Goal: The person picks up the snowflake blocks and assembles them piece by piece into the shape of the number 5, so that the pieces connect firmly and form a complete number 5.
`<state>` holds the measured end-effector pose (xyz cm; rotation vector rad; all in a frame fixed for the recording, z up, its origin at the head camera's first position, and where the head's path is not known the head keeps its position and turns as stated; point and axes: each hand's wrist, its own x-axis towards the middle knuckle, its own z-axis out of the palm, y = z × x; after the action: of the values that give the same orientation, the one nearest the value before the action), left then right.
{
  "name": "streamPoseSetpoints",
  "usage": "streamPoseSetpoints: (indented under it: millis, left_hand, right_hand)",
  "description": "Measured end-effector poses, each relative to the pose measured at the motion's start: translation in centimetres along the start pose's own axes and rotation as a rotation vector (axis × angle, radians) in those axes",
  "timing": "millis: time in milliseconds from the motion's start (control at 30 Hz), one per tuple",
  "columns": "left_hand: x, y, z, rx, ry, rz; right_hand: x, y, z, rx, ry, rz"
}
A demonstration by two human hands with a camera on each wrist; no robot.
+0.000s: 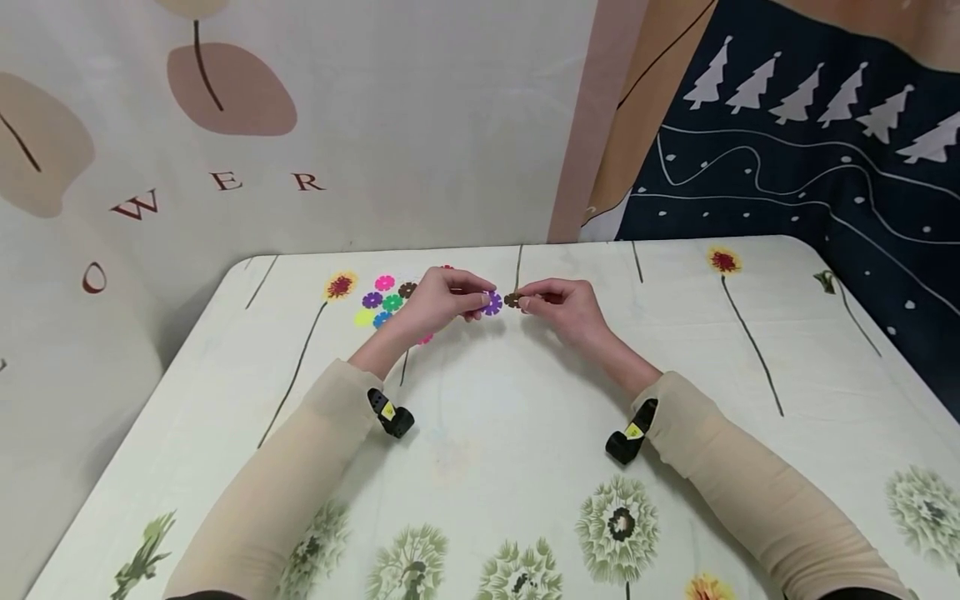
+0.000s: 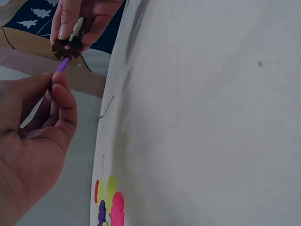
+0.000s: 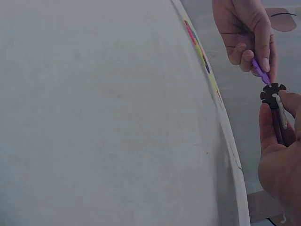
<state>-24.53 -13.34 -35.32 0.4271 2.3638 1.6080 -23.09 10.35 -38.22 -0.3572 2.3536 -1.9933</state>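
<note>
My left hand pinches a purple flower-shaped interlocking disc by its edge, between thumb and fingers. Facing it, my right hand grips a brown notched disc. In the right wrist view a white piece stands against the brown disc, partly covered by the right thumb. Seen edge-on in the left wrist view, the purple disc comes up to the brown disc's rim; whether they touch I cannot tell. Both are held above the table.
Behind my left forearm lies a spread of loose discs, among them pink, green and yellow ones, partly hidden by that hand. A flower-printed cloth covers the table. Printed curtains hang behind its far edge.
</note>
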Motion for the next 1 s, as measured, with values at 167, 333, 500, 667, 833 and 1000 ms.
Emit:
streamPoseSetpoints:
  millis: [167, 333, 500, 667, 833, 1000]
  left_hand:
    - [0.05, 0.13, 0.07, -0.038, -0.016, -0.004]
    - [0.01, 0.45, 0.16, -0.065, -0.027, 0.001]
    - [0.02, 0.56, 0.28, -0.072, -0.031, 0.003]
    - [0.17, 0.65, 0.43, -0.142, -0.036, -0.025]
    - [0.29, 0.75, 0.56, -0.201, -0.039, -0.065]
    - [0.36, 0.83, 0.64, -0.245, -0.042, -0.084]
  right_hand:
    - [-0.04, 0.04, 0.04, -0.007, -0.018, -0.017]
    - [-0.13, -0.22, 0.06, 0.002, -0.031, -0.038]
    - [-0.26, -0.31, -0.09, 0.008, -0.035, -0.051]
    - [-0.15, -0.22, -0.17, 0.016, -0.035, -0.104]
    - [-0.24, -0.19, -0.20, 0.027, -0.030, -0.136]
    - [-0.41, -0.16, -0.14, 0.033, -0.029, -0.150]
